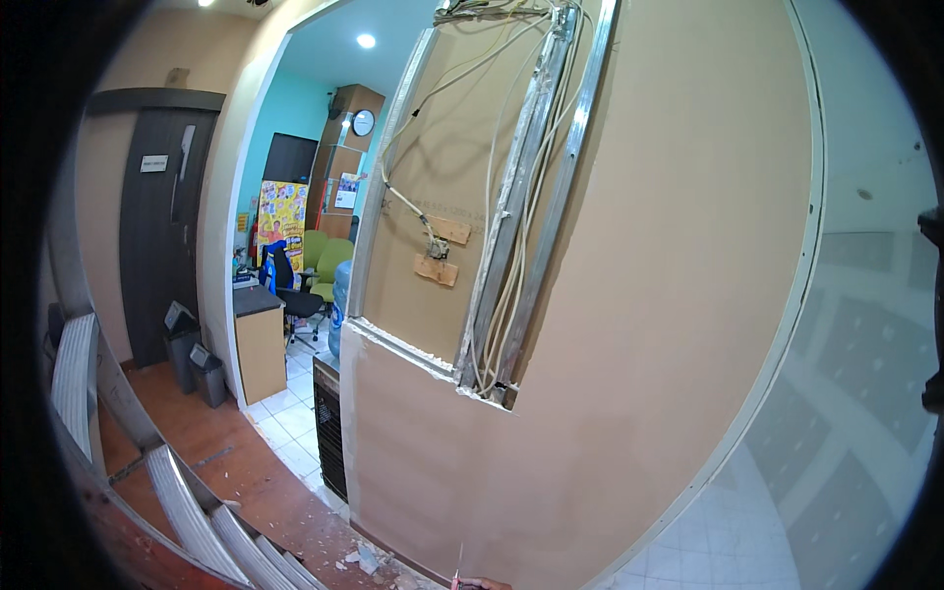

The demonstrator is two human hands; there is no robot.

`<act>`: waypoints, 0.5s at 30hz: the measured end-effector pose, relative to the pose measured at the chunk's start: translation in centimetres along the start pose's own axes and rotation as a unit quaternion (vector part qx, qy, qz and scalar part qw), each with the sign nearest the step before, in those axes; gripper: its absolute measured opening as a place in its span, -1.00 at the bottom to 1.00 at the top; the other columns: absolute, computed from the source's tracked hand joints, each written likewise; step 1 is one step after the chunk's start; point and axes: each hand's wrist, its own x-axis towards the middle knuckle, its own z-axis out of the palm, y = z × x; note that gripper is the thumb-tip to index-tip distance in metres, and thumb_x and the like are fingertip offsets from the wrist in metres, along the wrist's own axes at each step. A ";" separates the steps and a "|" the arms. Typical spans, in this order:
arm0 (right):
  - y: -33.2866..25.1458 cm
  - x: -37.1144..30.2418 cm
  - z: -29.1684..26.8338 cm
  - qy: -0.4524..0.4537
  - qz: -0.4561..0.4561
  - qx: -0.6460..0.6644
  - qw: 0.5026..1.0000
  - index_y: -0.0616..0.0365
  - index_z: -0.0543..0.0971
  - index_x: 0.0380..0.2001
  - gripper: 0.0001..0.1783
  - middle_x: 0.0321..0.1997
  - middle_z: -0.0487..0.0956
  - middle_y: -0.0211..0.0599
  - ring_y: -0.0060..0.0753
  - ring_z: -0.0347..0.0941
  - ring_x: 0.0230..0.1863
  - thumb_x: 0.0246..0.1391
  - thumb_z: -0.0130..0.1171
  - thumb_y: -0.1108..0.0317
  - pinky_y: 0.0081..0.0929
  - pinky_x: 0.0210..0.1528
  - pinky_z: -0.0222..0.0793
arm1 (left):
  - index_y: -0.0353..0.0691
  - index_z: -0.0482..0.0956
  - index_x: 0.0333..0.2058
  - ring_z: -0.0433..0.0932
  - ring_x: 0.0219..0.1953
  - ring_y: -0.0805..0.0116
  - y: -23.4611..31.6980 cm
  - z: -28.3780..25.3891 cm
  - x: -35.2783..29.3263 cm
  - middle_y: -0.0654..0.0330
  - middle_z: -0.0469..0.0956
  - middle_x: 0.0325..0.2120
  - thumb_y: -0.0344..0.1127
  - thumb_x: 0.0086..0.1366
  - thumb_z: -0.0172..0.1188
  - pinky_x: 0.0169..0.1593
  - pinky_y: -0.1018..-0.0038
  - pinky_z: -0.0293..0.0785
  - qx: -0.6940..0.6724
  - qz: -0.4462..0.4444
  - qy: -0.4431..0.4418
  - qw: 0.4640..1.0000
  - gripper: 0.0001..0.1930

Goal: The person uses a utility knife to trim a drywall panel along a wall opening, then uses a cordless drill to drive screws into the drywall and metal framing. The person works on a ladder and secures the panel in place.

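Note:
At the bottom edge, only a small part of my right hand shows, its fingers closed around a slim tool with a reddish handle and a thin metal shaft pointing up. The picture's edge cuts off the rest, so I cannot tell the tool's exact kind. My left hand is out of sight. Ahead stands a beige wall panel with a large cut-out. Inside the cut-out are metal studs, bundled pale cables and a small wired box between two wood pieces.
A metal ladder crosses the lower left. Broken plaster bits lie on the reddish floor near the wall's foot. Two grey bins stand by a dark door. Beyond an opening are a desk and green chairs.

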 end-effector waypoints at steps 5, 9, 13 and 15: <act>1.4 0.0 0.1 0.033 -0.015 -0.091 0.995 0.17 0.70 -0.04 -0.76 -0.27 0.72 -0.37 -0.52 0.60 -0.26 0.22 0.30 0.44 -0.48 -0.20 0.54 | -0.24 0.72 -0.14 0.50 -0.46 0.38 2.9 0.3 -1.8 0.21 0.61 -0.46 0.08 0.39 0.21 -0.43 0.36 0.40 0.026 0.033 0.027 0.999 -0.55; 1.4 -0.3 0.4 0.054 -0.041 -0.091 0.994 0.17 0.71 -0.06 -0.76 -0.34 0.72 -0.36 -0.53 0.58 -0.34 0.22 0.32 0.38 -0.46 -0.27 0.52 | -0.22 0.74 -0.19 0.52 -0.49 0.40 6.7 0.7 -3.8 0.21 0.63 -0.51 0.08 0.36 0.26 -0.44 0.42 0.41 0.077 0.025 0.042 0.996 -0.57; -0.1 -0.5 0.5 0.051 -0.002 -0.087 0.995 0.18 0.72 -0.08 -0.71 -0.36 0.71 -0.36 -0.53 0.57 -0.38 0.19 0.37 0.27 -0.45 -0.31 0.50 | -0.22 0.76 -0.30 0.53 -0.50 0.41 8.4 1.5 -4.3 0.19 0.63 -0.53 0.09 0.33 0.28 -0.44 0.40 0.43 0.023 0.039 0.045 0.998 -0.58; -1.3 -0.8 0.2 0.032 0.038 -0.048 0.998 0.18 0.72 -0.09 -0.70 -0.36 0.71 -0.38 -0.54 0.55 -0.39 0.17 0.40 0.25 -0.46 -0.32 0.49 | -0.24 0.74 -0.26 0.55 -0.47 0.38 8.7 1.4 -4.3 0.17 0.64 -0.51 0.10 0.33 0.27 -0.41 0.38 0.44 0.061 0.011 0.041 0.997 -0.56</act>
